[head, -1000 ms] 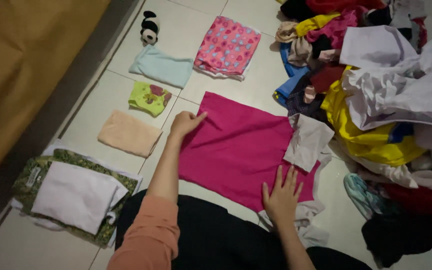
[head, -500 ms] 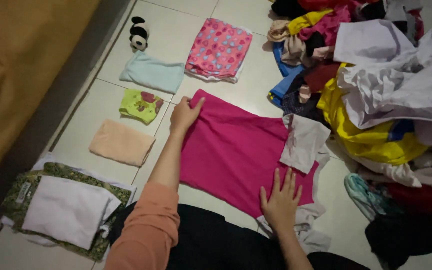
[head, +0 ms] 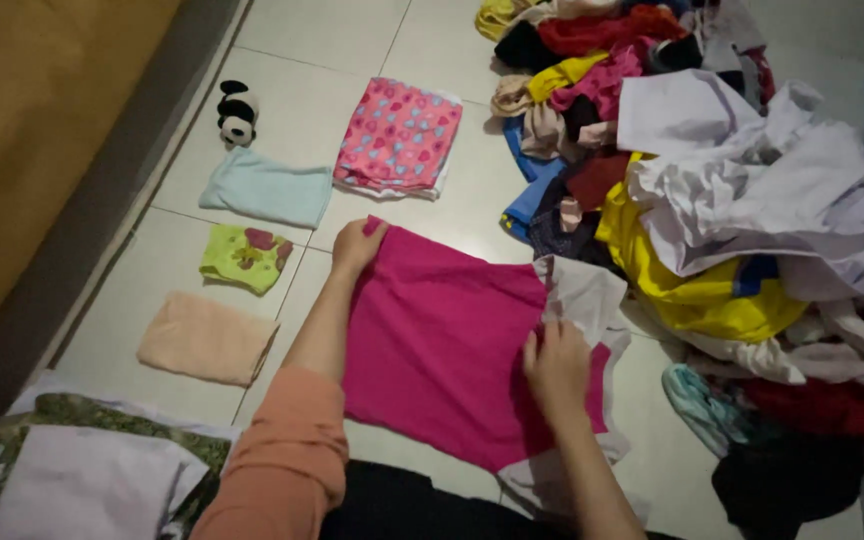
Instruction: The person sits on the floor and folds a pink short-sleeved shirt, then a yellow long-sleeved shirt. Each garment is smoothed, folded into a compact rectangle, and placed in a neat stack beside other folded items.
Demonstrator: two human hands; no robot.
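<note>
Down at the near edge, a folded stack [head: 82,480] of white and green-patterned cloth runs off the bottom left, so its full shape is lost. The right hand [head: 555,368] grips the right edge of the magenta garment [head: 442,340], fingers curled onto the fabric where it meets a pale grey-white sleeve [head: 587,292]; the thumb is tucked out of sight. The garment lies spread flat on the tiled floor [head: 332,40], its lower hem partly covering more pale cloth. The left hand [head: 356,246], at the end of an orange sleeve [head: 277,460], pinches the garment's top left corner, so the hands sit well apart, each clamped on its own side. Left of them lie a peach cloth [head: 207,338], a lime printed piece [head: 243,256], a light blue one [head: 267,188]. Farther off, a pink heart-print stack [head: 397,137] and a small panda toy [head: 236,113]. The big jumbled laundry heap [head: 712,200] on the right spills out of view, dim and tangled.
</note>
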